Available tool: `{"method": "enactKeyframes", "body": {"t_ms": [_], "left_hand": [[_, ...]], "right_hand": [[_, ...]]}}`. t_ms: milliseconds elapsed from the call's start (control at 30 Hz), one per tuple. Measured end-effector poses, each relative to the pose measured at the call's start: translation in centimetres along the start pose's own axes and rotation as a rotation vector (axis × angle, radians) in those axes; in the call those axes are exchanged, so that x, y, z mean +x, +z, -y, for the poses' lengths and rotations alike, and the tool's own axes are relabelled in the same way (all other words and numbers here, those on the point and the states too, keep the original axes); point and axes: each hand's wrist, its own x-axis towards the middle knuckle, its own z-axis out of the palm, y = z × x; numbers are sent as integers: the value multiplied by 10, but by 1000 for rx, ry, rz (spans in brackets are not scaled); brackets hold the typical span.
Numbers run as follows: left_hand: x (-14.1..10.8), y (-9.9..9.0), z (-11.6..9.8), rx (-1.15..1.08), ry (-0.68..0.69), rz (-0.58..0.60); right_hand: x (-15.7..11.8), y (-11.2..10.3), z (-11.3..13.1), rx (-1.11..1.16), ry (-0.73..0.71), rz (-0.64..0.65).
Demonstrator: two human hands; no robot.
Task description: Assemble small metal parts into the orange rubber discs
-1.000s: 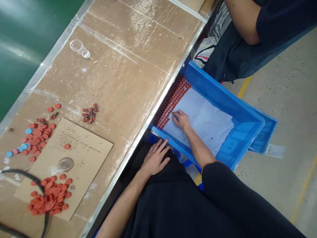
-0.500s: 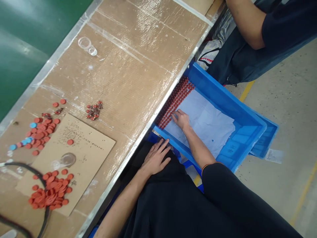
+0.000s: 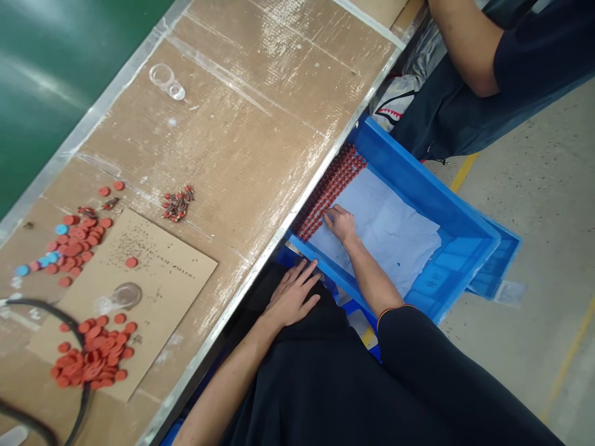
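My right hand (image 3: 341,223) reaches into a blue plastic bin (image 3: 427,179), its fingers pinched together at the edge of several rows of small red-brown parts (image 3: 332,193). Whatever the fingertips hold, if anything, is too small to make out. White paper (image 3: 376,217) lines the bin floor beneath the hand and beside the rows. Resting on my dark-clothed thigh, my left hand (image 3: 292,294) lies flat with its fingers spread and holds nothing.
On the worktable (image 3: 242,124) lie a small heap of red-brown parts (image 3: 177,203), piles of red discs (image 3: 93,359), a cardboard sheet (image 3: 162,297) and a black cable (image 3: 39,303). A co-worker's arm (image 3: 467,46) is at the upper right, beyond the bin.
The view has shifted very slightly. My right hand stays at the rows of parts with its fingers pinched, and my left hand has not moved from my thigh.
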Motion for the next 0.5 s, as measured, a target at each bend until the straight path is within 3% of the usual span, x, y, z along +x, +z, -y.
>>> {"method": "enactKeyframes", "body": {"t_ms": [500], "left_hand": [[-1, 1, 0, -16, 6, -23]], "right_hand": [[2, -3, 0, 2, -13, 7]]}}
